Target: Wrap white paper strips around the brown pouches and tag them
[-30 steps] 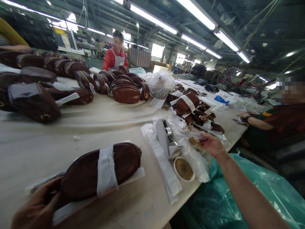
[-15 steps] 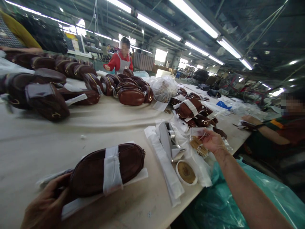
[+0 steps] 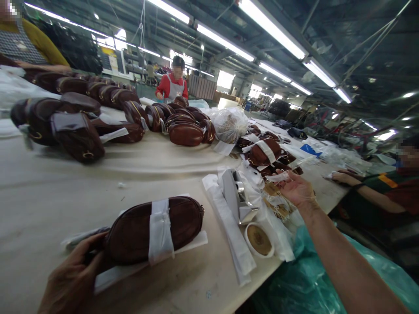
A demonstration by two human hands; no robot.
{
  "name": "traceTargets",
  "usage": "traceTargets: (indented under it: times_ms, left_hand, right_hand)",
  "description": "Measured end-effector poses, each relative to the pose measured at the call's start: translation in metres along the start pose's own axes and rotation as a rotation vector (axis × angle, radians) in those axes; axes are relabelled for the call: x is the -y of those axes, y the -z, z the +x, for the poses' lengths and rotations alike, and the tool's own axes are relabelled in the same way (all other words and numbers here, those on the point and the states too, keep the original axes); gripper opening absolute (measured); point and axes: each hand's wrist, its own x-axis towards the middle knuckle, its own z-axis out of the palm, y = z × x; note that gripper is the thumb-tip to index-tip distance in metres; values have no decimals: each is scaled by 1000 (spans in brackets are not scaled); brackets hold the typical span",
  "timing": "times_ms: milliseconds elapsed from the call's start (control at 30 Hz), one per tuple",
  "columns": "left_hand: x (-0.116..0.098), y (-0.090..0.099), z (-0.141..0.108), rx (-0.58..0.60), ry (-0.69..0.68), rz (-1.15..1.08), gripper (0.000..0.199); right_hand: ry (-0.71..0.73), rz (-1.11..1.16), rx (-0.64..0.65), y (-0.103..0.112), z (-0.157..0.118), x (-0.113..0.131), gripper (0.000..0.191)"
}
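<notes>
A dark brown leather bag [image 3: 131, 237] lies on its side on the table, a white paper band [image 3: 161, 233] wrapped around its middle. My left hand [image 3: 73, 270] grips its left end, thumb in front and fingers behind. Out to the right, my right hand [image 3: 299, 190] pinches a small, clear plastic piece [image 3: 277, 177]. Just under that hand is a pile of tan tags with strings [image 3: 272, 189]. Between my hands stand a grey tape dispenser [image 3: 233, 196] and a round white-rimmed roll [image 3: 259, 240], beside white paper strips [image 3: 225, 237].
Brown bags [image 3: 186, 133] crowd the far side, and banded ones [image 3: 264, 152] are heaped beyond my right hand. A stuffed clear plastic bag [image 3: 231, 124] sits between. Green plastic [image 3: 314, 270] hangs below the right table edge. Co-workers stand left, ahead and right.
My right hand has shifted slightly with the plastic piece, which now appears flatter, uncovering more of the tags. My left hand keeps its hold on the bag. The whole view has swung slightly left.
</notes>
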Motion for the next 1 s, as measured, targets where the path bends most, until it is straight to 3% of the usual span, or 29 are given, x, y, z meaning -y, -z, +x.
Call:
traceTargets:
  times_ms: [133, 433, 600, 700, 767, 833, 933, 1000]
  left_hand:
    - [-12, 4, 1, 55, 163, -152, 26]
    - [-23, 9, 4, 76, 205, -189, 35]
    - [-35, 18, 2, 115, 253, -186, 36]
    - [-40, 22, 0, 108, 273, -194, 35]
    - [-42, 25, -1, 58, 304, -203, 31]
    - [-46, 30, -3, -69, 327, -183, 25]
    - [-64, 38, -11, -279, 160, -145, 22]
    - [-88, 42, -21, -295, -83, -190, 20]
  right_hand:
    - [14, 11, -15, 2, 2, 2, 6]
    - [-9, 15, 47, -10, -9, 12, 7]
    - [-33, 27, 129, -33, -31, 16, 5]
    - [-46, 29, 241, -54, -53, 18, 5]
    - [-64, 16, 351, -70, -70, 19, 8]
    - [-110, -6, 448, -85, -87, 19, 10]
    - [-209, -18, 555, -106, -110, 13, 12]
    - [-278, -6, 616, -119, -124, 4, 12]
